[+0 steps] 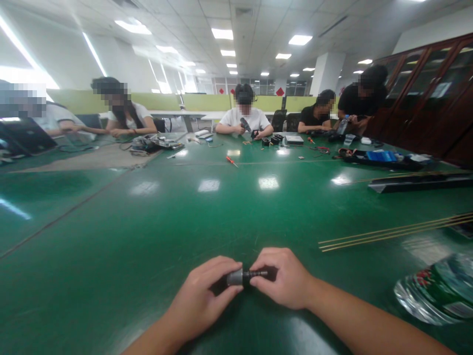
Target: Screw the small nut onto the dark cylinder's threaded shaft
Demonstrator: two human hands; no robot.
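The fingers (233,292) of the person's left hand (202,288) grasp a small grey cylinder (235,277), thumb below and the others above. The right hand (285,278) pinches the slim dark shaft (262,273) that points right from the cylinder, its thumb and forefinger closed around it. The two hands nearly meet, and the cylinder and shaft lie roughly level between them, low in the middle of the view, just over a glossy green desk (166,222).

To the right of the hands, three thin yellowish rods (354,239) lie side by side. Nearer, at the right edge, a large clear bottle (439,288) with a green label lies on its side. Beyond the rods is a long black channel (417,184), and behind that a dark tray (380,159) with something blue in it.

Straight ahead, well apart from the hands, lies a screwdriver (231,160) with an orange handle. Across the desk a co-worker in a white shirt (242,120) holds a dark tool (245,124); more people are on either side.
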